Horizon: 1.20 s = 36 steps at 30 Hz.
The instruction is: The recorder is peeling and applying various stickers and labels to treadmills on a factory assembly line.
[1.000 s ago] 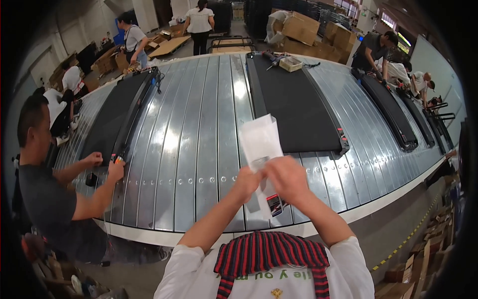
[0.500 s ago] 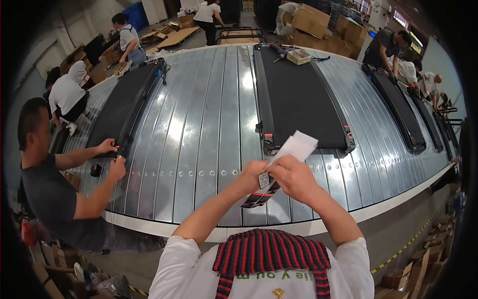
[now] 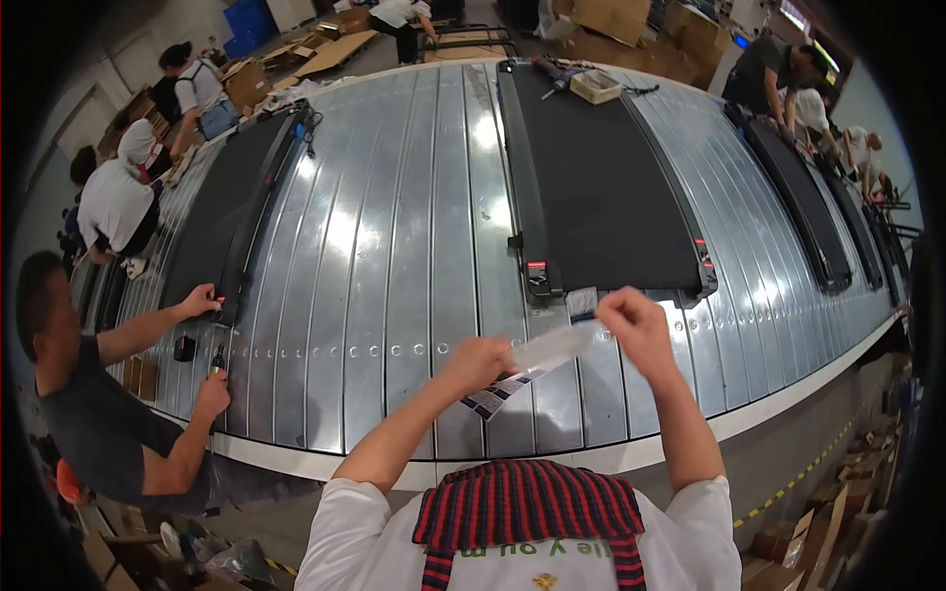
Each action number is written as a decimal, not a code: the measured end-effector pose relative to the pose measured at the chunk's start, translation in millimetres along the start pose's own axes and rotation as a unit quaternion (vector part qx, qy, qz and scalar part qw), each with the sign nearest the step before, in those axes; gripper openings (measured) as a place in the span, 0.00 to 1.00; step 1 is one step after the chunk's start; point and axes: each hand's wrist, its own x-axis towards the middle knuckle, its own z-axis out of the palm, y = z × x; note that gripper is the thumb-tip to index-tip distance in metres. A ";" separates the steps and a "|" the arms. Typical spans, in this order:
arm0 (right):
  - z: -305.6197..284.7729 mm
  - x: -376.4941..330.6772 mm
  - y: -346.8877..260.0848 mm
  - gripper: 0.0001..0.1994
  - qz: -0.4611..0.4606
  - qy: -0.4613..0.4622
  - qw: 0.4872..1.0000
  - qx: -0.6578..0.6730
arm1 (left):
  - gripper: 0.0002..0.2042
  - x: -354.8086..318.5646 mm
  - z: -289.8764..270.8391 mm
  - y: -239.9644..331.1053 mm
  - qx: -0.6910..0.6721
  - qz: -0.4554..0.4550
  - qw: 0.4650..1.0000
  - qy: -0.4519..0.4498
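Note:
My left hand [image 3: 480,364] is closed on a bundle of sticker sheets [image 3: 500,397], printed dark and white on the lower side. A white paper strip [image 3: 554,347], smeared by motion, sticks out of this hand toward the right one. My right hand [image 3: 639,323] is raised beside it in a pinch. At its fingertips shows a small label [image 3: 582,301], pale grey with a dark blue part. Just beyond the hands lies a flat black treadmill [image 3: 601,177], with red-marked end caps at its near corners.
Metal slats form a wide work surface [image 3: 394,246] with a pale rim. An open box [image 3: 595,87] and a power tool rest on the treadmill's far end. More treadmills [image 3: 232,197] lie left and right. At left a co-worker [image 3: 89,394] holds a tool; other people work farther off.
My hands have parted: the right moved right and up, the left slightly left. The white paper has swung lower. The co-worker's tool hand has dropped away from the left treadmill.

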 end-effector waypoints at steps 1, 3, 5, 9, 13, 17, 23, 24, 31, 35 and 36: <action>-6.2 14.7 12.0 0.04 0.040 0.015 0.999 0.029 | 0.09 0.9 -4.5 0.7 -0.031 -0.011 0.996 -0.080; -14.4 44.3 45.9 0.06 0.105 0.036 0.990 0.091 | 0.07 6.7 -6.4 -0.3 -0.016 0.000 0.988 -0.153; -13.3 66.1 70.7 0.06 0.148 0.033 0.983 0.105 | 0.06 18.6 -2.2 -2.6 -0.003 0.006 0.988 -0.152; 3.3 106.0 121.3 0.05 0.249 0.004 0.958 0.144 | 0.04 46.5 14.0 -19.8 0.068 0.072 0.987 -0.125; 28.5 146.3 147.0 0.05 0.321 -0.044 0.933 0.158 | 0.02 74.1 19.7 -35.3 0.093 0.099 0.985 -0.107; 42.0 176.9 164.0 0.05 0.365 -0.085 0.914 0.154 | 0.02 91.7 18.5 -39.9 0.093 0.095 0.987 -0.094; 49.7 190.0 176.9 0.05 0.407 -0.101 0.893 0.163 | 0.02 100.5 26.7 -52.0 0.090 0.093 0.987 -0.091; 50.0 190.1 177.4 0.05 0.411 -0.107 0.889 0.170 | 0.02 100.9 28.3 -53.9 0.093 0.102 0.987 -0.076; 57.3 190.0 178.5 0.06 0.419 -0.133 0.891 0.115 | 0.02 104.3 41.4 -59.0 0.074 0.114 0.990 -0.049; 60.0 187.4 178.9 0.05 0.418 -0.107 0.896 0.104 | 0.04 104.6 40.6 -58.9 0.070 0.113 0.990 -0.051; 61.1 186.1 178.5 0.05 0.413 -0.090 0.900 0.103 | 0.02 104.0 40.2 -59.4 0.060 0.125 0.990 -0.028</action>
